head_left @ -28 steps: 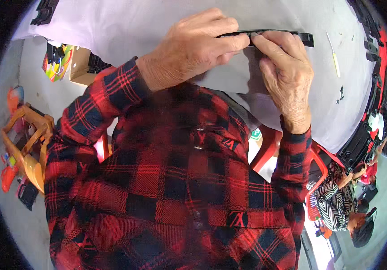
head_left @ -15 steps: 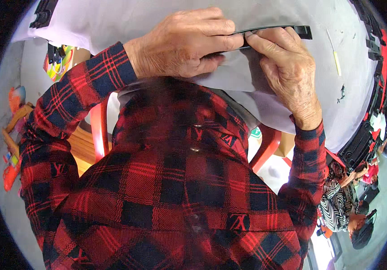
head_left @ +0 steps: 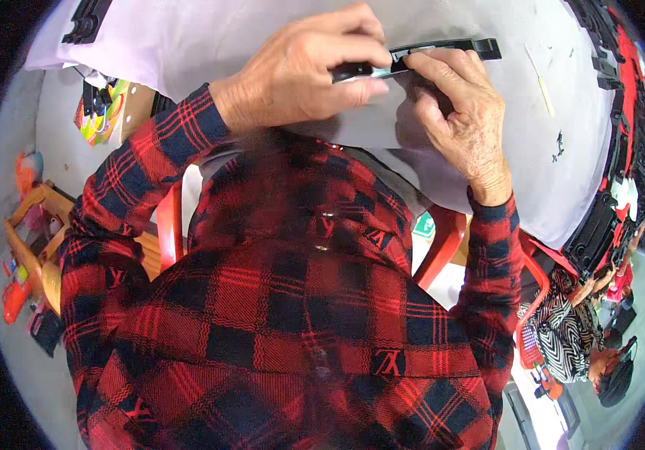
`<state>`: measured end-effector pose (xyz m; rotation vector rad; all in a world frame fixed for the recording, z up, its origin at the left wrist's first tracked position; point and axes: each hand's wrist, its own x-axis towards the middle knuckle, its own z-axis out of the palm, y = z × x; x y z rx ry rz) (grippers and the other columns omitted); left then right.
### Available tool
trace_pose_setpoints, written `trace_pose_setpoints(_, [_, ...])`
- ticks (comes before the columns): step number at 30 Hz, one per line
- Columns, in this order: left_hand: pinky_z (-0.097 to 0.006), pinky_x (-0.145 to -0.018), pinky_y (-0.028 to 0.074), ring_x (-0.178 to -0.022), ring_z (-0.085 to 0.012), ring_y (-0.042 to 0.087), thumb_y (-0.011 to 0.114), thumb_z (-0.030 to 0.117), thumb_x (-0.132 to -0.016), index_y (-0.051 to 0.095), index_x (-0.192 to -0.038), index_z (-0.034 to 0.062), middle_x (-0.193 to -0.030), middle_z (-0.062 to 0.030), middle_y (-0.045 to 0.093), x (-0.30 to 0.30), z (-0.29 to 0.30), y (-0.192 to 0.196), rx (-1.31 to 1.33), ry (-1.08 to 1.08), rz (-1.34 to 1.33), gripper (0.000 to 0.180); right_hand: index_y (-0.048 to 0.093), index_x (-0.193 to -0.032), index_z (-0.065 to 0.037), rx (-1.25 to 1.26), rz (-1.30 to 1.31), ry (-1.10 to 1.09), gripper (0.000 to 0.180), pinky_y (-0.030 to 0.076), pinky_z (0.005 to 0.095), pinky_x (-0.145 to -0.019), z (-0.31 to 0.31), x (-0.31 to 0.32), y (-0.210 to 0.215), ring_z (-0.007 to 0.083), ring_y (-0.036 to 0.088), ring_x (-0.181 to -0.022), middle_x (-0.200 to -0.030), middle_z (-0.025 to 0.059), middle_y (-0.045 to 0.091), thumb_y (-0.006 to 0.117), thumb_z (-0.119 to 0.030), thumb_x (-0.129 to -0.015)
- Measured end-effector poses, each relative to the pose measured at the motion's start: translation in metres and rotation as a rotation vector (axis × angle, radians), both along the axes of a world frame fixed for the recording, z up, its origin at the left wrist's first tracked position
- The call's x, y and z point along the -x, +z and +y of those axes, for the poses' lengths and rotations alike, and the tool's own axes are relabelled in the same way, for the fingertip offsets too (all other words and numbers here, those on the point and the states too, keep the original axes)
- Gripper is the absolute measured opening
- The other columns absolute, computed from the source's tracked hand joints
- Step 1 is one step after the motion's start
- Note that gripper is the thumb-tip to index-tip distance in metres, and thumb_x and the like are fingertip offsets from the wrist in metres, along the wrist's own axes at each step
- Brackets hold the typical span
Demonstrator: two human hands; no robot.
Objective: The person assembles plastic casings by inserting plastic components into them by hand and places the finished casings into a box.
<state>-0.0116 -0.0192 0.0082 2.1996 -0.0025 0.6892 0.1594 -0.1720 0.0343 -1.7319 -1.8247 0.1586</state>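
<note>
Strip [head_left: 488, 49], slim, black and block-ended, is pinched by the left hand [head_left: 304, 71]. By the right hand's [head_left: 469, 109] curled fingers it is touched; whether gripped cannot be told.

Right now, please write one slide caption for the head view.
Left hand and right hand, both at a slim black strip over pale cloth.

"What's under the right fingers [head_left: 439, 69]?"

"A pale cloth [head_left: 555, 187], spreading out on both sides! And look, right of those fingers, a slim stick [head_left: 544, 94] with a yellow handle, lying aslant!"

"Anything nearer the body?"

"Yes, a small black piece [head_left: 559, 146], right of the fingers and lower!"

"Other side?"

"Way left of the left fingers [head_left: 352, 48], a black moulded part [head_left: 87, 20], near the cloth's edge!"
</note>
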Motion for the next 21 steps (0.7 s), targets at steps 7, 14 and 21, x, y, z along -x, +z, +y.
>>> trace_pose_setpoints(7, [-0.031, -0.07, 0.047, -0.079, -0.0197, 0.056, 0.064, 0.004, -0.082, 0.057, -0.097, -0.0018, -0.091, -0.0094, 0.055, -0.024, 0.009, 0.031, 0.375, 0.008, 0.216, 0.017, 0.067, -0.099, -0.005, -0.055, 0.09, -0.078, 0.028, 0.05, 0.0365, -0.079, 0.002, 0.005, -0.005, 0.0297, 0.059, -0.085, -0.094, 0.0098, 0.064, 0.06, -0.006, -0.072])
trace_pose_setpoints(14, [-0.038, -0.067, 0.046, -0.074, -0.0289, 0.058, 0.058, 0.004, -0.077, 0.058, -0.092, -0.0046, -0.079, -0.0171, 0.058, -0.053, 0.015, 0.034, 0.228, -0.069, 0.309, 0.018, 0.068, -0.099, -0.006, -0.035, 0.175, -0.167, 0.029, 0.052, 0.0343, -0.078, -0.004, 0.009, -0.005, 0.0277, 0.063, -0.087, -0.095, 0.0092, 0.065, 0.061, -0.002, -0.07])
trace_pose_setpoints(21, [-0.044, -0.071, 0.045, -0.08, -0.0374, 0.059, 0.057, 0.007, -0.078, 0.06, -0.087, -0.0041, -0.084, -0.019, 0.059, -0.055, 0.009, 0.028, 0.173, -0.059, 0.314, 0.016, 0.07, -0.093, -0.003, -0.229, 0.299, -0.281, 0.02, 0.051, 0.0299, -0.075, -0.008, 0.004, -0.017, 0.0209, 0.064, -0.086, -0.099, 0.0104, 0.066, 0.065, 0.003, -0.074])
